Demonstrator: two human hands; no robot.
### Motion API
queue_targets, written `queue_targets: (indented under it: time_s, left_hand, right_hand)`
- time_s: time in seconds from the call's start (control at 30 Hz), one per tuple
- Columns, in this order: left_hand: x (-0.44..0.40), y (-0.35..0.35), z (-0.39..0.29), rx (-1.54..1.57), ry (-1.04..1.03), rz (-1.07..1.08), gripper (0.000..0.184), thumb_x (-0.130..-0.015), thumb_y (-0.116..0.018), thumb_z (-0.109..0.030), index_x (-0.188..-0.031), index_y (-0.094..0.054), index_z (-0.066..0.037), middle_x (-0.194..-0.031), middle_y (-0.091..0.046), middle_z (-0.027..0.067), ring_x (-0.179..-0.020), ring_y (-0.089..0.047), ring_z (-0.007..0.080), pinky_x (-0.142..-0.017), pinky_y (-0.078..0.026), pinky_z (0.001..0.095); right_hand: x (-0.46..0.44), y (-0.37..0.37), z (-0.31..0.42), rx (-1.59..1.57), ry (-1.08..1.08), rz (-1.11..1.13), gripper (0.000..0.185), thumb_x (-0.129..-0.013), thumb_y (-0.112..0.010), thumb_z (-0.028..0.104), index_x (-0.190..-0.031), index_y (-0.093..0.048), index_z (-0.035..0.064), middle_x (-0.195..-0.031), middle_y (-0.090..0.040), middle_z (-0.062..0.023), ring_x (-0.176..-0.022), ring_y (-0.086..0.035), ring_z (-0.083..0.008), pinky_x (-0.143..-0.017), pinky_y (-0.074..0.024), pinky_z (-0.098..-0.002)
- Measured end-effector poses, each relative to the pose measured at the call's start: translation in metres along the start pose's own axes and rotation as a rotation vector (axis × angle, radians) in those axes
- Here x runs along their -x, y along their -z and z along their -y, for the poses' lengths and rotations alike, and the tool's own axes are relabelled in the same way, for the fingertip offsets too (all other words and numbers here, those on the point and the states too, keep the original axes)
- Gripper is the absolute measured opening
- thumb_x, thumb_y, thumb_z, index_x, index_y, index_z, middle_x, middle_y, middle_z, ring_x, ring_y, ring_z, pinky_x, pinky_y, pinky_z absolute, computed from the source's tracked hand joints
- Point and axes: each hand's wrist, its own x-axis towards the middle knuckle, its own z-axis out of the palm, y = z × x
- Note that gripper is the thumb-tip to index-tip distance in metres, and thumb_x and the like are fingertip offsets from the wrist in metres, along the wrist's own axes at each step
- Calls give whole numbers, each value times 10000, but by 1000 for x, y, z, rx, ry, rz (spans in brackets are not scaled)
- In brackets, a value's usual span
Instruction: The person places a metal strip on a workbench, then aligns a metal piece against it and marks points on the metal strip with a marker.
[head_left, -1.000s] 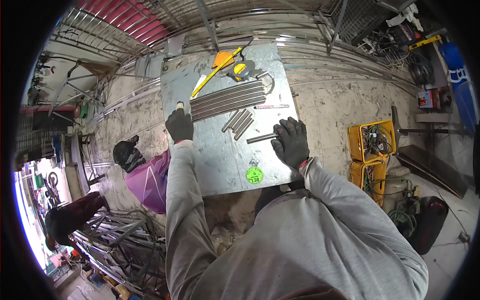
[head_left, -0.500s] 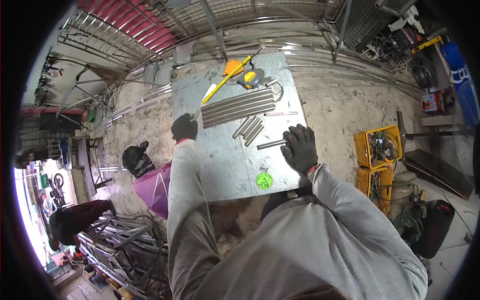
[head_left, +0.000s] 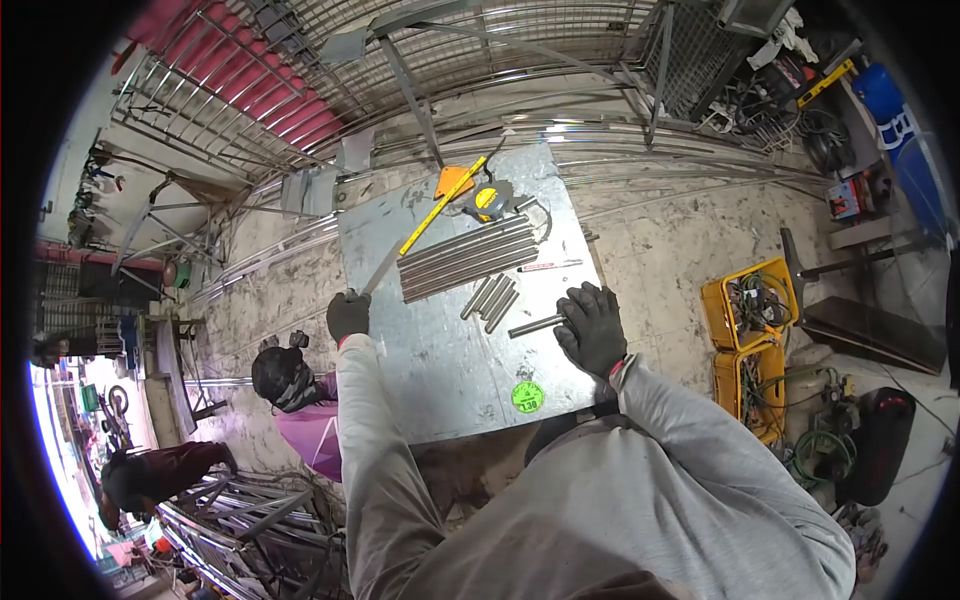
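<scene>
My left hand (head_left: 349,314), in a dark glove, is closed at the left edge of the metal sheet (head_left: 430,380); a thin grey strip (head_left: 380,271) reaches from near its fingers toward the tape blade. My right hand (head_left: 592,330), also gloved, lies over the end of a short metal rod (head_left: 535,326). Several short rods (head_left: 490,300) lie left of it, below a row of longer rods (head_left: 468,257). A marker (head_left: 550,266) lies beside them. Behind the rods sits a tape measure (head_left: 490,201) near a yellow blade (head_left: 443,207) and an orange piece (head_left: 453,181).
Yellow crates (head_left: 748,305) with cables stand on the floor at the right. A person in purple (head_left: 310,400) is low at the left, and another person (head_left: 150,480) is farther left. Metal frames and long tubes lie behind the sheet.
The view has shifted, so the sheet sits lower in it. My left hand has moved toward me along the left edge, and the grey strip now shows beyond it. My right hand remains on the rod.
</scene>
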Motion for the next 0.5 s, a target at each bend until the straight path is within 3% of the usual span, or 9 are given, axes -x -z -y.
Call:
queue_targets:
  time_s: [0.1, 0.17, 0.23, 0.27, 0.37, 0.43, 0.5]
  left_hand:
    - [-3, 4, 0, -38, -57, -97, 533, -848, -903, -353, -1266, -800, -40, -1145, -814, 247, -1082, -785, 424, -942, -612, 494]
    - [-2, 9, -1, -108, -72, -106, 535, -854, -888, -313, -1314, -797, -54, -1188, -813, 243, -1112, -787, 413, -961, -612, 492]
    - [-5, 12, 10, -218, -247, -116, 478, -871, -854, -293, -1291, -799, -72, -1183, -817, 217, -1088, -791, 404, -954, -614, 503]
    - [-7, 15, 10, -275, -237, -75, 356, -904, -798, -302, -1183, -824, -83, -1109, -820, 204, -1054, -788, 404, -932, -613, 517]
    - [-2, 27, 1, -399, -273, 8, 295, -931, -755, -334, -1061, -835, -81, -1032, -812, 208, -1030, -779, 412, -912, -612, 526]
    - [1, 19, 11, -334, -336, -30, 288, -929, -744, -337, -989, -834, -70, -977, -801, 223, -973, -776, 419, -859, -599, 549]
    - [7, 17, 21, -139, -263, 73, 312, -917, -746, -328, -971, -806, -26, -949, -783, 247, -921, -758, 442, -810, -569, 562]
  right_hand:
    - [1, -3, -2, -8, 2, -12, 467, -923, -773, 289, -1327, -710, 63, -1403, -641, -194, -1382, -554, -444, -1171, -422, -632]
    - [3, -6, -5, -42, -3, -2, 481, -963, -723, 331, -1375, -671, 87, -1443, -621, -193, -1410, -534, -457, -1188, -382, -678]
    - [4, -8, -6, -44, -7, -5, 479, -962, -729, 328, -1373, -670, 89, -1443, -623, -189, -1410, -536, -457, -1195, -381, -678]
    - [5, -9, -6, -50, -3, -12, 478, -961, -734, 325, -1372, -669, 90, -1443, -624, -184, -1411, -538, -457, -1201, -381, -677]
    - [5, -11, -7, -29, 4, -21, 486, -960, -738, 335, -1374, -668, 91, -1444, -625, -178, -1409, -541, -454, -1205, -377, -680]
    - [7, -10, -7, -6, -7, -14, 493, -962, -739, 342, -1379, -666, 91, -1443, -626, -177, -1412, -542, -448, -1208, -377, -679]
    - [6, -8, -6, -8, -20, 18, 488, -971, -735, 351, -1380, -670, 92, -1457, -625, -178, -1428, -538, -448, -1218, -373, -678]
